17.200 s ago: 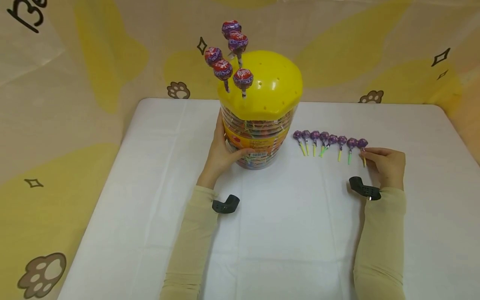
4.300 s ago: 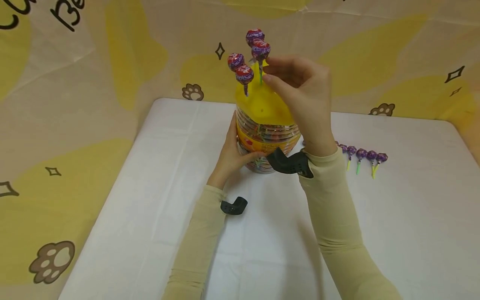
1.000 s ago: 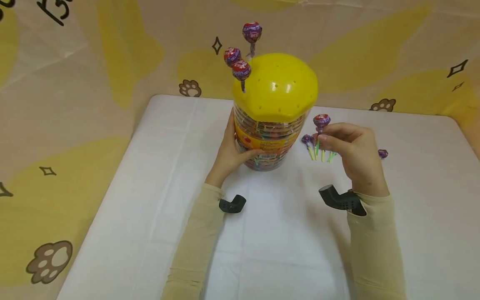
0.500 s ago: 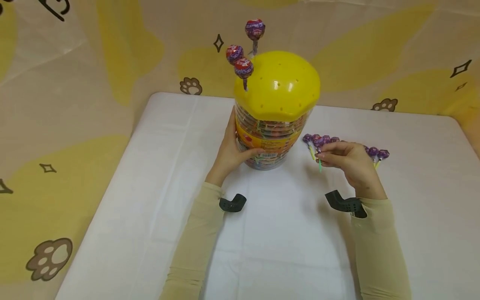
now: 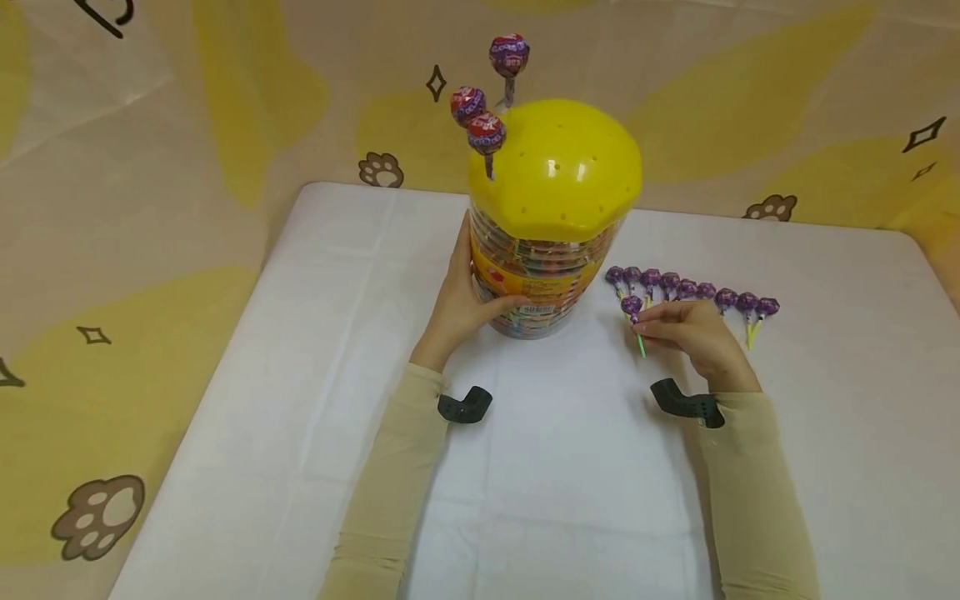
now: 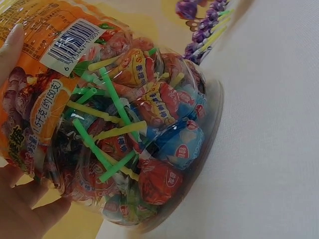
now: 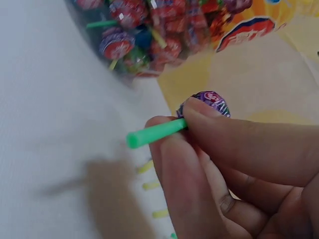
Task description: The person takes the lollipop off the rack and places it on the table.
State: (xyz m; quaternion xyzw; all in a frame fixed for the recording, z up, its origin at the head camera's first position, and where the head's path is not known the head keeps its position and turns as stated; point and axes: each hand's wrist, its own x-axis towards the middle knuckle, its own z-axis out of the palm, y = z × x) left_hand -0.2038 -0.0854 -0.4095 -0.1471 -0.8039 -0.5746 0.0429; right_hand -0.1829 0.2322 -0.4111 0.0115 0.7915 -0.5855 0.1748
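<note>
A clear ribbed jar [image 5: 536, 258] full of wrapped lollipops stands on the table under a domed yellow lid [image 5: 558, 167] with small holes. My left hand [image 5: 465, 304] grips its left side, thumb across the front by the barcode [image 6: 72, 45]. Three purple-and-red lollipops [image 5: 486, 133] stick up from the lid's left part. My right hand [image 5: 693, 337] pinches a purple-wrapped lollipop [image 5: 632, 306] just below its head; its green stick [image 7: 157, 133] points down toward me. Behind that hand lies a row of purple lollipops [image 5: 670, 281], its middle sticks partly hidden by my fingers.
A white cloth covers the table [image 5: 555, 483]. Behind it hangs a beige and yellow backdrop [image 5: 720, 100] with paw prints. Each wrist carries a black camera mount [image 5: 465, 406]. The lollipop row runs rightward from beside the jar.
The lid bore five lollipops at first, then four, and three now, while the row on the table has grown. Lately my right hand has lowered the green-stick lollipop toward the row's left end.
</note>
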